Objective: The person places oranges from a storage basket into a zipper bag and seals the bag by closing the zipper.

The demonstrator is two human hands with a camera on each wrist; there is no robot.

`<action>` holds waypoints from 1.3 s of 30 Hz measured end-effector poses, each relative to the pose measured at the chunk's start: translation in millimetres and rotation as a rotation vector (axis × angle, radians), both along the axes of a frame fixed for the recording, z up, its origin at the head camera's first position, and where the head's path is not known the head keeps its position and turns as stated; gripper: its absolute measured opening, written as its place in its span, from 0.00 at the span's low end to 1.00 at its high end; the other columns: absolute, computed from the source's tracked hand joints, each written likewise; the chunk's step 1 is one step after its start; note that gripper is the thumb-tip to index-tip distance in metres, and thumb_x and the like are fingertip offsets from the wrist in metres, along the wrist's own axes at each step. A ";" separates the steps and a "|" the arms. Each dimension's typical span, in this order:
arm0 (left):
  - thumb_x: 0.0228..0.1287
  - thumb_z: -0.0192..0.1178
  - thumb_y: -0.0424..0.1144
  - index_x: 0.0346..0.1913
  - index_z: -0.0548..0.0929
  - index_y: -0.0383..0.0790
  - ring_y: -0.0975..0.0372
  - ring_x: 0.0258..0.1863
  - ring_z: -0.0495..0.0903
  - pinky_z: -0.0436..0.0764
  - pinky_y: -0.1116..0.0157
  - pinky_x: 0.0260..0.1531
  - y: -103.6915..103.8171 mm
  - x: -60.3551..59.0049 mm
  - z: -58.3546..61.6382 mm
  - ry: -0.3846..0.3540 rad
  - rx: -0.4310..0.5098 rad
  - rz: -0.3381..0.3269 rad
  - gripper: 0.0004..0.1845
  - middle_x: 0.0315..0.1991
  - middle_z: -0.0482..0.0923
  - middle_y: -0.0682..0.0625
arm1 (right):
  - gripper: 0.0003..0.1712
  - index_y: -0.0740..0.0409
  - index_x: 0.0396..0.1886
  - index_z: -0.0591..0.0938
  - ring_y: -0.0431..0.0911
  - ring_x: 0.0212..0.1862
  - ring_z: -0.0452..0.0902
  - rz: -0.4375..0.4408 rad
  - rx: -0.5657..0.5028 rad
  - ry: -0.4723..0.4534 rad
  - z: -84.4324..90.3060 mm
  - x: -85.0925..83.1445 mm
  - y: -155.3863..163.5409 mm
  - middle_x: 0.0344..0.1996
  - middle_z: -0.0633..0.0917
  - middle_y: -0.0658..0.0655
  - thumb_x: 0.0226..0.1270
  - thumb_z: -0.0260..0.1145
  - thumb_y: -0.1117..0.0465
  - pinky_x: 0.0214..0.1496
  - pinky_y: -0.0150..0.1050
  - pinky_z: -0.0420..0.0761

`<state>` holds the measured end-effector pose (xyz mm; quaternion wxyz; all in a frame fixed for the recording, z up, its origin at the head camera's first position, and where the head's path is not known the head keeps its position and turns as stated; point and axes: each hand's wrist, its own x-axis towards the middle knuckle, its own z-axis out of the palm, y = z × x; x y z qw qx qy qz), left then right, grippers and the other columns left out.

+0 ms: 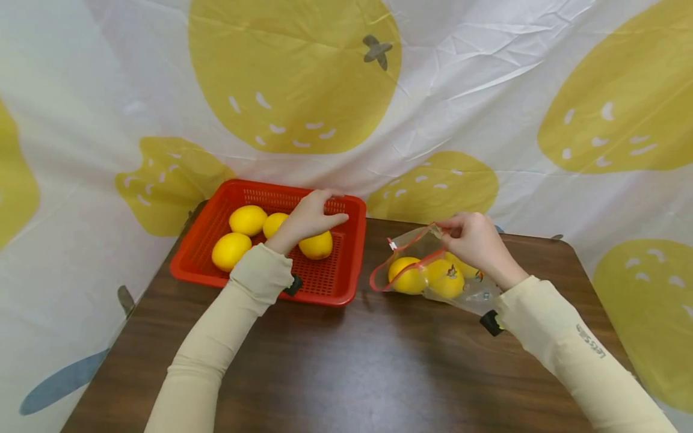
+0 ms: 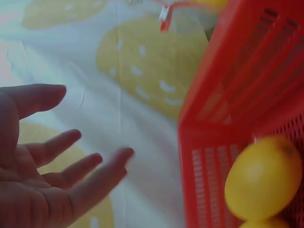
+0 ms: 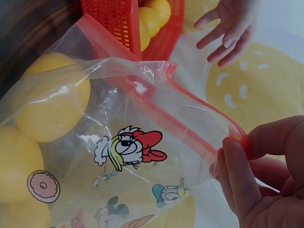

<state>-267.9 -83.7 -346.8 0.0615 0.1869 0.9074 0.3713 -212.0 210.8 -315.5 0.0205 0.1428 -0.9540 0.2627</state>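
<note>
Head view: left hand [image 1: 308, 219] spread, fingers straight, over lemon [image 1: 316, 245] in red slotted plastic basket [image 1: 346, 282] at bench [image 1: 346, 367] rear-left. Right hand [image 1: 476, 240] pinches rim of clear zip bag [image 1: 433, 273], bag lying on bench to its right, lemons inside.

Left wrist view: left hand [image 2: 52, 171] open, holding nothing; lemon [image 2: 263, 178] against basket [image 2: 209, 156] wall; round, firm, waxy skin, likely rolls, best cupped whole.

Right wrist view: right hand [image 3: 266, 180] thumb and fingers nip red zip strip of bag [image 3: 142, 142]; thin, limp, slippery printed film, grip at stiff strip.
</note>
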 end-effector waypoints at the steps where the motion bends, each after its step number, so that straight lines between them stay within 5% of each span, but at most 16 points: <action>1: 0.59 0.58 0.45 0.62 0.67 0.36 0.51 0.60 0.63 0.63 0.55 0.59 -3.3 -2.5 1.1 0.000 -0.025 0.001 0.29 0.61 0.65 0.41 | 0.17 0.67 0.44 0.82 0.44 0.17 0.67 0.000 0.000 0.004 0.2 0.2 -0.1 0.32 0.82 0.63 0.54 0.57 0.69 0.17 0.33 0.64; 9: 0.53 0.64 0.46 0.63 0.64 0.34 0.50 0.60 0.62 0.63 0.55 0.59 -12.6 -18.3 -8.3 -0.042 -0.165 0.024 0.37 0.62 0.61 0.39 | 0.18 0.67 0.45 0.82 0.45 0.20 0.70 -0.008 -0.004 0.021 -0.2 -0.1 0.6 0.34 0.82 0.64 0.53 0.57 0.69 0.18 0.34 0.65; 28: 0.46 0.69 0.45 0.66 0.61 0.39 0.43 0.60 0.58 0.63 0.49 0.57 3.3 -46.2 -40.3 -0.210 -0.352 0.071 0.44 0.65 0.56 0.38 | 0.17 0.67 0.45 0.81 0.45 0.20 0.69 -0.008 -0.001 0.014 1.1 4.2 2.9 0.35 0.82 0.64 0.55 0.57 0.69 0.19 0.35 0.66; 33: 0.47 0.68 0.44 0.66 0.61 0.38 0.46 0.66 0.52 0.54 0.50 0.62 7.6 -47.2 -43.6 -0.241 -0.421 0.065 0.43 0.67 0.56 0.39 | 0.17 0.67 0.45 0.82 0.46 0.21 0.70 -0.003 -0.005 0.019 0.5 4.8 2.4 0.34 0.82 0.63 0.54 0.58 0.69 0.20 0.35 0.67; 39: 0.49 0.67 0.42 0.65 0.63 0.39 0.42 0.61 0.58 0.64 0.51 0.57 7.6 -44.2 -51.0 -0.295 -0.453 0.065 0.39 0.65 0.59 0.39 | 0.17 0.67 0.44 0.82 0.46 0.23 0.73 0.008 -0.013 0.029 -1.4 5.1 2.2 0.33 0.82 0.64 0.54 0.59 0.69 0.20 0.35 0.69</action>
